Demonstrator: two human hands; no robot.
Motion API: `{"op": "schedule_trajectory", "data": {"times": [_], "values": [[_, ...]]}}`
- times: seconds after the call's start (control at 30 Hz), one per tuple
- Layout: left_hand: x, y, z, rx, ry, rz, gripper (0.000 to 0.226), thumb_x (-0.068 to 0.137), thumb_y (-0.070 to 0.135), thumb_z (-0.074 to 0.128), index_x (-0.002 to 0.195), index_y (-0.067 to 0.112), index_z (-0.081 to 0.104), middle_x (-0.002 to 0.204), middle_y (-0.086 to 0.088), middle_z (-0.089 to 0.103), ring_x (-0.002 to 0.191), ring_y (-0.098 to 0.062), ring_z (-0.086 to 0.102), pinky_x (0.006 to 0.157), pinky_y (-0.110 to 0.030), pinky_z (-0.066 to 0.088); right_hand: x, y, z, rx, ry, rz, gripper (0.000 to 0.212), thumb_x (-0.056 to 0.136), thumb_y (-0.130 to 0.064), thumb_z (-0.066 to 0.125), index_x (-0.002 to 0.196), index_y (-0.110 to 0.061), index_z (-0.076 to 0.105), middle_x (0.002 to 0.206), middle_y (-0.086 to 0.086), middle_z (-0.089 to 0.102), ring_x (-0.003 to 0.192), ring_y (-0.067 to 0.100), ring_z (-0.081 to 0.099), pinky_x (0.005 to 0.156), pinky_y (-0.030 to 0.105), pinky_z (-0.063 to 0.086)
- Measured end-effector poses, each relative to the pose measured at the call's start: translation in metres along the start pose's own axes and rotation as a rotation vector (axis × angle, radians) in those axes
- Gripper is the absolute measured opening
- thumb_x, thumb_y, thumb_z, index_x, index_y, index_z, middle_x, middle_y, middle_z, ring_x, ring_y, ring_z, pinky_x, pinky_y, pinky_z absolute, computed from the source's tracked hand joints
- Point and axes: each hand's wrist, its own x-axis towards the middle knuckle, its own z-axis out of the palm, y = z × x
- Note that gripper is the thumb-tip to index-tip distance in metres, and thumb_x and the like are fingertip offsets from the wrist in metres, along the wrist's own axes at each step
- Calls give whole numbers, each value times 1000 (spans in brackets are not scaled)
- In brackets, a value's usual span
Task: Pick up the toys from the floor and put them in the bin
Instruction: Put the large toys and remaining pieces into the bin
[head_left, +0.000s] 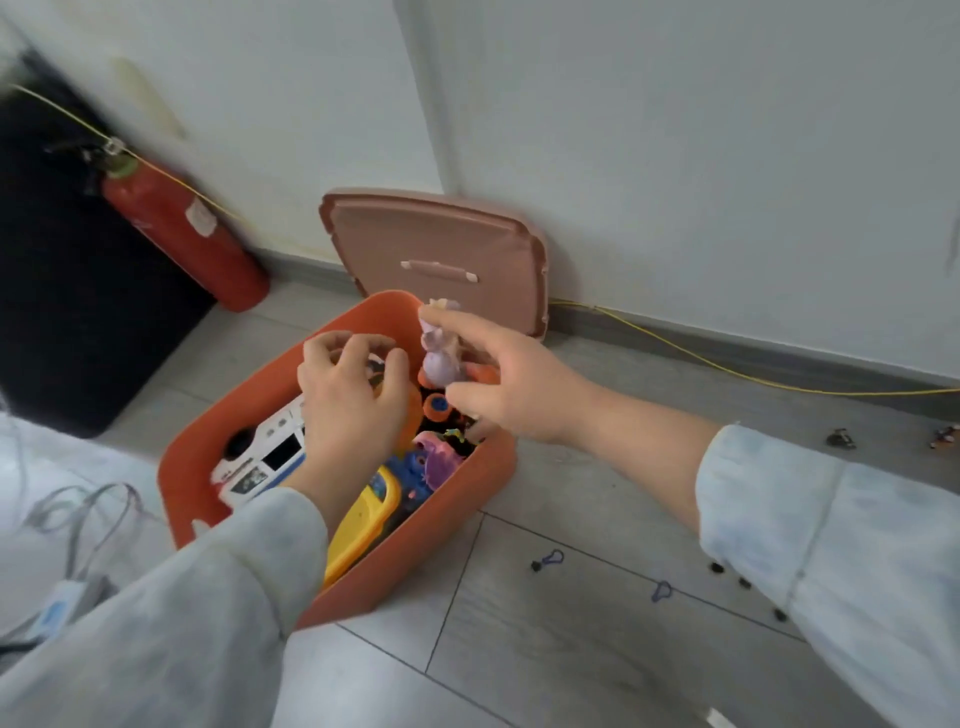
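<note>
An orange bin (249, 410) stands on the grey floor, filled with several toys: a white and blue toy (265, 452), a yellow one (363, 519) and blue and pink pieces (426, 462). My left hand (348, 405) hovers over the bin's middle, its fingers curled round a small dark-and-white toy (373, 367) that is mostly hidden. My right hand (514, 384) is over the bin's far corner. It pinches a small purple toy figure (439, 358) between index fingertip and thumb.
The bin's pink lid (441, 249) leans on the wall behind it. Small clips (550, 560) (661, 591), black bits (717, 567) and tiny figures (840, 438) lie on the floor at right. At left stand a red fire extinguisher (182, 228) and a black block (67, 291). A yellow cable (727, 369) runs along the wall.
</note>
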Motion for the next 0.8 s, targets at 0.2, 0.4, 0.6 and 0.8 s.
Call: {"op": "schedule_trajectory", "data": {"times": [0.2,0.4,0.6,0.8], "values": [[0,-4,4,-47,2,20,29,97,39,39,117,33,59,130,3,44,114,-7,31,100,-32,29,-10,0,-3,-33,-1,54,31,88,-7,60,114,-21,70,127,-26,58,122,-2,56,98,17,46],[1,36,25,-82,-59,150,27,98,34,43,120,28,58,129,2,44,120,-13,37,100,-30,31,-32,11,-30,-26,146,119,31,88,-11,62,116,-26,67,130,-9,54,115,5,54,61,44,62],[-13,82,62,-86,-115,427,28,92,22,57,119,20,61,125,-5,49,119,-25,46,100,-33,37,-76,47,-73,-196,290,198,36,85,-11,65,117,-27,65,124,-8,59,109,10,59,77,22,47],[-57,106,111,-57,-299,758,32,87,20,61,119,13,62,124,-10,51,116,-28,48,103,-37,40,-151,97,-113,-550,344,449,43,88,-22,65,130,-22,60,135,-3,61,115,15,56,95,20,36]]}}
